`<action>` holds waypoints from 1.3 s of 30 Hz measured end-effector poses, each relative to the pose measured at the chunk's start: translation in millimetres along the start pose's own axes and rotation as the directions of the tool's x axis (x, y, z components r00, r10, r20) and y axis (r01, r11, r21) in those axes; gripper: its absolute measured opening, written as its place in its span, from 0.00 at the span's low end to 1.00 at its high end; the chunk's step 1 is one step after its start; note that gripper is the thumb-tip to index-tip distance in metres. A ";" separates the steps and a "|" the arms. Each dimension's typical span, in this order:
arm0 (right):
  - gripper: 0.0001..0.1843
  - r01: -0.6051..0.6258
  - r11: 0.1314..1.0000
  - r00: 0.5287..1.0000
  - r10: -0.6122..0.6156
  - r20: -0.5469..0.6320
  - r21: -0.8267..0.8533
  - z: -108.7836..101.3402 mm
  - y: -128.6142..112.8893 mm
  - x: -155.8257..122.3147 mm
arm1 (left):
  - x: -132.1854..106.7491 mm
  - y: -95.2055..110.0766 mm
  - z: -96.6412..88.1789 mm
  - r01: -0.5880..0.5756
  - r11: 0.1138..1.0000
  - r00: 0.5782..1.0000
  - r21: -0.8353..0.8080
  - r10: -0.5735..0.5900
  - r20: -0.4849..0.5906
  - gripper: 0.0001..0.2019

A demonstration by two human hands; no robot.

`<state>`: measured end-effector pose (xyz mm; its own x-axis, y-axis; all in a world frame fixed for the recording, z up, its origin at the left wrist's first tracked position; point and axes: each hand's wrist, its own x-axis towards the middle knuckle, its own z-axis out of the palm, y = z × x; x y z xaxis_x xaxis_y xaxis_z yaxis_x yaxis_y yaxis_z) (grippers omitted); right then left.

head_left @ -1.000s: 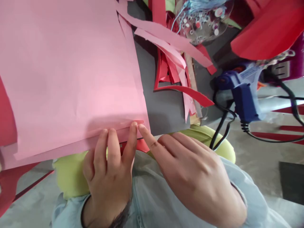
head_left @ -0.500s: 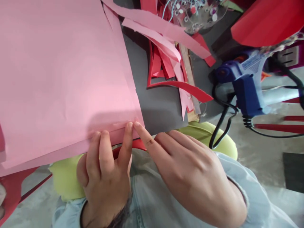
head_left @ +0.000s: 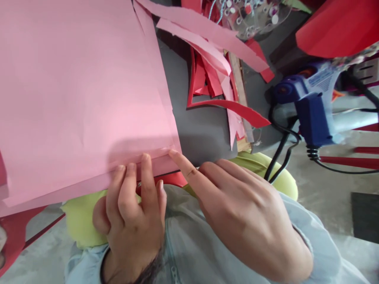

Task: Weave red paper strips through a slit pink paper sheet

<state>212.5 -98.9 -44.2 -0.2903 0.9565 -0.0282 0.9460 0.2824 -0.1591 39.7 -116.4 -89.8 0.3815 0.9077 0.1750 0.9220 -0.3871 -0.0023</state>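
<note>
A large pale-pink sheet of paper [head_left: 77, 86] fills the space well to the left of the blue glue gun [head_left: 314, 114]. It looks matt and faintly creased, with a band of pink layered along its near edge. Its full outline runs out of view, so its long axis cannot be told; the near edge slants slightly upward toward the glue gun's side, and the near right corner points that way too.

The dark tabletop [head_left: 201, 138] shows between sheet and glue gun. Below and left of the glue gun, the right hand [head_left: 245, 221] sets its straight index fingertip on the near edge by that corner; its other fingers fold under, and whether they grip anything cannot be told.

Farther left of the glue gun, the left hand [head_left: 133, 209] is unclenched, its fingertips on the same edge. Half a second ago its index fingertip sat just beside the right one; now a gap parts them, and the thumb shows below the edge.

Red paper [head_left: 337, 31] lies above the glue gun, pink strips [head_left: 207, 27] to its upper left.
</note>
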 end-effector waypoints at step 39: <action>0.26 -0.051 0.964 0.997 0.032 -0.076 -0.260 6.6 -16.7 -1.4 | 0.5 10.9 4.5 0.081 0.997 0.984 0.007 -0.079 -0.157 0.24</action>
<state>196.2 -105.5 -48.0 -0.2482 0.9678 0.0419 0.9644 0.2428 0.1047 50.2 -119.5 -94.1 0.2921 0.8986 0.3273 0.9504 -0.3109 0.0054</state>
